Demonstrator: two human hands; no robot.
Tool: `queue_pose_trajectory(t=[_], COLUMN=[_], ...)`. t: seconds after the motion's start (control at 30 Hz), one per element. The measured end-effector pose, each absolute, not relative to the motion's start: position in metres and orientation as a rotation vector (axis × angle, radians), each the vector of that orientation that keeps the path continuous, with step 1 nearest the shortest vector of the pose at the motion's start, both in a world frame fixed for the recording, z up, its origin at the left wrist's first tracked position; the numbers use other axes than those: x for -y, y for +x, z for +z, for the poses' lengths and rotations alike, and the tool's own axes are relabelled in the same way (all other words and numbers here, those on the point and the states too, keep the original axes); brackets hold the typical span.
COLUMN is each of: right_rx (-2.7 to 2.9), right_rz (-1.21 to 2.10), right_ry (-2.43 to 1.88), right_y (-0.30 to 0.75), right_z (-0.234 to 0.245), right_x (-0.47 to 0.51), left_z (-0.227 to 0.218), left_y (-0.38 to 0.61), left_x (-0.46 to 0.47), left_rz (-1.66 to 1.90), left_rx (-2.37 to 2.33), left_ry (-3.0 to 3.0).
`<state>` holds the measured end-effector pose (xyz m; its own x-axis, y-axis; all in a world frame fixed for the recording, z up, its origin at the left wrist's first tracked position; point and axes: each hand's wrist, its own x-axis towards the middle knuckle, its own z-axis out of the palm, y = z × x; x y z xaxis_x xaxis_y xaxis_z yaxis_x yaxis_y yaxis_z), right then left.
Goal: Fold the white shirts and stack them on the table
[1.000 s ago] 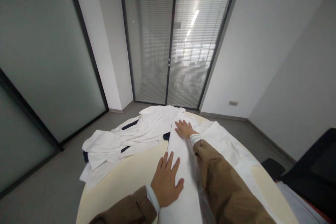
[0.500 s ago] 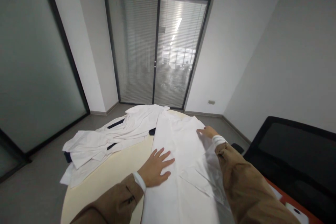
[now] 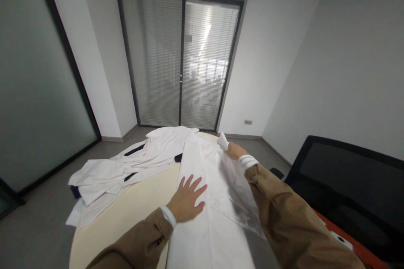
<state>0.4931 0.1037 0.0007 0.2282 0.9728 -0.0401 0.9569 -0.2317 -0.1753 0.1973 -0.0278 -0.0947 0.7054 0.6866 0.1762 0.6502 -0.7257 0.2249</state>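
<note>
A long white coat (image 3: 197,235) lies lengthwise over the table, with a patch pocket showing on its near part. My left hand (image 3: 187,200) rests flat on its left side, fingers spread. At the far right, my right hand (image 3: 236,150) has its fingers closed on the coat's edge, and a bit of cloth sticks up past the fingertips. The cloth along that right edge is raised and creased, partly hidden behind my right forearm. More white garments with dark navy trim (image 3: 107,176) lie loosely heaped to the left of the coat.
Underneath is a round cream table (image 3: 139,206). A black mesh chair (image 3: 347,185) with an orange seat stands close on the right, a small white object (image 3: 342,239) on it. Beyond the table are a glass door with blinds (image 3: 179,63) and white walls.
My right hand has moved left and slightly up, lifting the coat's right edge and pulling it inward. My left hand stays flat on the coat. The view has shifted a little.
</note>
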Motion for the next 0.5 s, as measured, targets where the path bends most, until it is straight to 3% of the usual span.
queue_pose_trajectory(t=[0.5], right_rx=[2.252], right_rz=[0.500], right_ry=[-2.141], right_y=[0.400], right_z=[-0.024], right_x=[-0.100], left_z=[-0.100], left_y=[0.192], left_x=[0.023], left_rz=[0.414], left_rx=[-1.061], left_ry=[2.784])
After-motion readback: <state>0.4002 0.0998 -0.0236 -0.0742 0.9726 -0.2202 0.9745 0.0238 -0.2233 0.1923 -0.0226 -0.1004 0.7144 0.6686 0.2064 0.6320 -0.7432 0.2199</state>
